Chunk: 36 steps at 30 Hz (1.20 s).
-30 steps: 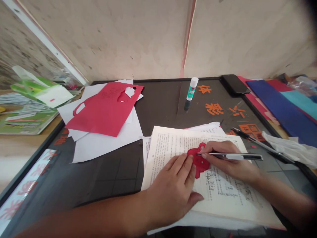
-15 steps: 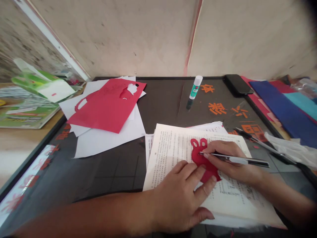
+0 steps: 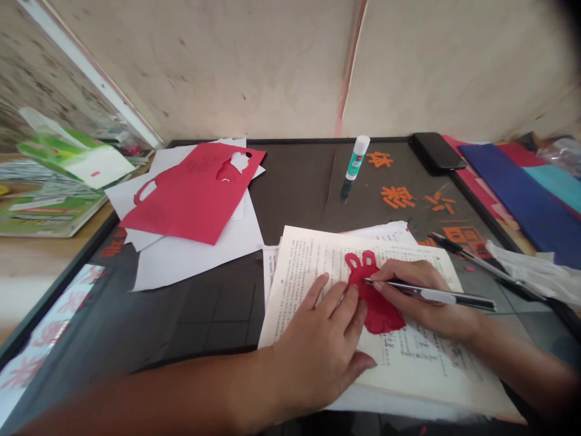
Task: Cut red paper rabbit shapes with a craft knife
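Note:
My right hand [image 3: 420, 297] grips a slim craft knife [image 3: 449, 297], its tip resting on a small red paper cutout with rabbit-like ears [image 3: 376, 309]. My left hand [image 3: 315, 345] lies flat, its fingertips pressing the cutout's left side. Under the cutout is a stack of printed book pages [image 3: 313, 272]. The knife's blade is too small to make out, and my fingers hide part of the cutout.
A dark cutting mat [image 3: 213, 309] holds a red sheet with cut-out holes [image 3: 190, 194] on white paper [image 3: 195, 260], a glue stick [image 3: 356, 160], a phone [image 3: 436, 151], and orange paper characters [image 3: 397, 197]. Pens [image 3: 476, 260] and blue paper [image 3: 512, 175] lie right.
The red cutout has turned from tilted to ears pointing up, and it sits slightly lower on the page. My left hand has shifted with it, and the knife tip stays on the paper.

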Motion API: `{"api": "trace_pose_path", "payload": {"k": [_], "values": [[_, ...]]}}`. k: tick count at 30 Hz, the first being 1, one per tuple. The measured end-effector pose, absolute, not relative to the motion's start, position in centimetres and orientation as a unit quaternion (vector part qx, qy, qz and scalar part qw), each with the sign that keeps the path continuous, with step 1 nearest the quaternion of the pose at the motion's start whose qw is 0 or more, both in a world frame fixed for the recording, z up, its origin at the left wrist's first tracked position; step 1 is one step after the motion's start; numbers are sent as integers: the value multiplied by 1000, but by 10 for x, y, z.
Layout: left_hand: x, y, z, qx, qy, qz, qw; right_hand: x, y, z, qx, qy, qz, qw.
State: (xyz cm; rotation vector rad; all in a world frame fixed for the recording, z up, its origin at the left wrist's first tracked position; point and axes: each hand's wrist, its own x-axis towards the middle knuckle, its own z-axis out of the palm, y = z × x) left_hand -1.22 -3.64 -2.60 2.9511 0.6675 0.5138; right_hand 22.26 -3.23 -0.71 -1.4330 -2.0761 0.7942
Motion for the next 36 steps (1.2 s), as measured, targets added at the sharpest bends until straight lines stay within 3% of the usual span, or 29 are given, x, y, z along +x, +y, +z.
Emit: {"api": "trace_pose_path", "payload": {"k": [6, 10, 14, 24, 29, 36], "values": [[-15, -42, -18, 971, 139, 156, 118, 218, -32, 0, -540, -753, 296, 230], [-17, -33, -20, 964, 168, 198, 63, 218, -34, -1, -536, -754, 283, 252], [-17, -24, -25, 974, 183, 133, 25, 219, -36, -4, -515, -768, 265, 274], [-11, -37, -21, 964, 228, 126, 52, 217, -38, -14, -500, -796, 185, 288], [-14, -37, -21, 963, 203, 166, 53, 218, -36, -10, -509, -781, 230, 280], [-16, -32, -25, 972, 210, 95, 41, 216, -41, -8, -531, -769, 250, 252]]}}
